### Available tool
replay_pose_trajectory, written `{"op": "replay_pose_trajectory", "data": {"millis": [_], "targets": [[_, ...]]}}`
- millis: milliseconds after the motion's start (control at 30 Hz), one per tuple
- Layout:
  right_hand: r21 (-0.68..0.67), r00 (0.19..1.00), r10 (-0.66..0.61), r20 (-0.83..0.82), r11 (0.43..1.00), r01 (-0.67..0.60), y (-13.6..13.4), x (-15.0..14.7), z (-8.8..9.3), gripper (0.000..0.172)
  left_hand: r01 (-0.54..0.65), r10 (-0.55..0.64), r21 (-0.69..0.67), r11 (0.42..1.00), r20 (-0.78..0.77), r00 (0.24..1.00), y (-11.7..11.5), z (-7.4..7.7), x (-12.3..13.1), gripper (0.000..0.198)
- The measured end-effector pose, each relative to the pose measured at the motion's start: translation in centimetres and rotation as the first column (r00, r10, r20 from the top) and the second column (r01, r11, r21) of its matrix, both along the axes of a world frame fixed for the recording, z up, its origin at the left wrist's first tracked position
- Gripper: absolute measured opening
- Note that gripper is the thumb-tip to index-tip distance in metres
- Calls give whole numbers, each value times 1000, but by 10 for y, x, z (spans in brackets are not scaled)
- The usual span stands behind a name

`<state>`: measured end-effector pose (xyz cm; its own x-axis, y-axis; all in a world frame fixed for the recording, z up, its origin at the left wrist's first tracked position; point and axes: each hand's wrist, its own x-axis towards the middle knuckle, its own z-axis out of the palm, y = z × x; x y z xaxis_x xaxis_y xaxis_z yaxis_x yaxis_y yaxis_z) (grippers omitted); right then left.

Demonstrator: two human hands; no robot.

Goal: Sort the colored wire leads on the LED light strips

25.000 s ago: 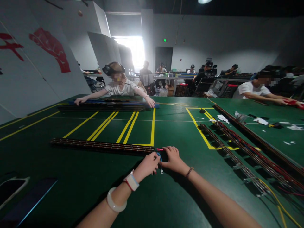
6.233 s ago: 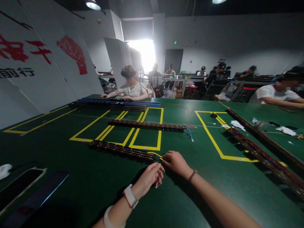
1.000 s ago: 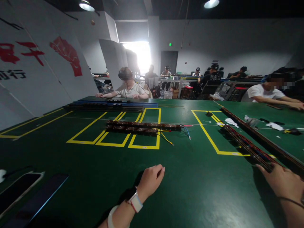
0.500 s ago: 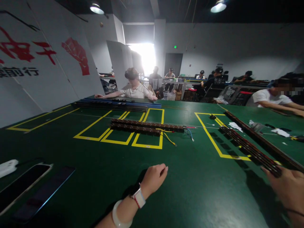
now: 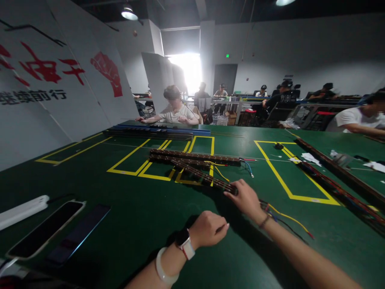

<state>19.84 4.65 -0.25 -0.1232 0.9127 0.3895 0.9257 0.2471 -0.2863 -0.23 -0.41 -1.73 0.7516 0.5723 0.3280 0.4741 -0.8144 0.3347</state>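
Observation:
My right hand [image 5: 245, 198] is closed round the near end of a long dark strip [image 5: 201, 176] that lies slanted across the green table [image 5: 144, 212]. Yellow, red and black wires [image 5: 285, 218] trail from under that wrist. My left hand [image 5: 208, 229] rests on the table in a loose fist, nothing visible in it; its wrist bears a watch and a pale bangle. Two more dark strips [image 5: 192, 157] lie side by side in the yellow-taped boxes, with coloured wires [image 5: 248, 165] at their right ends.
Two phones [image 5: 46, 228] and a white power strip [image 5: 21, 208] lie at the near left. More long strips [image 5: 337, 188] run along the right side. A person [image 5: 177, 110] sits across the table at a blue rail [image 5: 156, 129]; other people work further back and at the right.
My right hand has taken a strip from the pile at the right and carried it left to the middle of the table. My left hand has stayed in place.

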Motion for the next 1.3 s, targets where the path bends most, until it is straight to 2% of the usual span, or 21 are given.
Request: {"op": "replay_pose_trajectory", "data": {"millis": [100, 200, 300, 367, 433, 533, 600, 700, 767, 833, 900, 1000, 1100, 1200, 1300], "targets": [[-110, 996, 90, 3, 990, -89, 22, -61, -12, 36, 121, -114, 124, 985, -60, 992, -6, 1, 1, 35], [-215, 988, 157, 9, 965, -152, 39, -118, -17, 39, 207, -187, 204, 957, -112, 976, -11, 2, 1, 36], [-239, 979, 201, -35, 950, -203, 50, -160, -13, 40, 195, -171, 216, 957, -124, 977, -14, 0, 0, 35], [-242, 955, 276, -106, 924, -294, 52, -171, -5, 42, 164, -145, 206, 965, -106, 984, -14, -1, -1, 36], [-222, 912, 370, -175, 888, -403, 52, -165, 5, 41, 129, -118, 182, 975, -71, 991, -14, -1, -1, 36], [-143, 851, 456, -262, 854, -501, 52, -128, 16, 35, 48, -47, 102, 994, -11, 999, -11, -1, 1, 34], [-119, 821, 450, -352, 848, -516, 52, -90, 15, 33, -41, 41, 23, 999, -1, 999, -8, -2, 3, 31], [-185, 855, 348, -385, 879, -440, 46, -36, 0, 25, -226, 220, -114, 967, -56, 974, -2, -4, 5, 31], [-230, 879, 312, -360, 884, -408, 37, -11, -14, 25, -354, 339, -200, 913, -110, 935, 1, -4, 5, 33], [-267, 884, 335, -326, 865, -425, 26, -1, -24, 26, -451, 429, -279, 848, -138, 893, 3, -2, 5, 32], [-292, 882, 372, -288, 843, -451, 16, -2, -29, 27, -505, 494, -359, 785, -130, 860, 4, 0, 4, 29], [-331, 878, 403, -258, 817, -472, 7, -15, -30, 23, -520, 561, -493, 697, -75, 824, 9, 1, 3, 26], [-392, 868, 415, -273, 776, -494, 6, -25, -28, 14, -425, 570, -688, 588, -20, 821, 14, -3, 2, 27], [-403, 863, 400, -309, 767, -500, 6, -28, -24, 13, -240, 589, -878, 413, 57, 806, 16, -10, 4, 28], [-378, 851, 418, -317, 767, -517, 2, -26, -17, 16, -71, 618, -955, 287, 128, 775, 13, -16, 7, 36]]}}
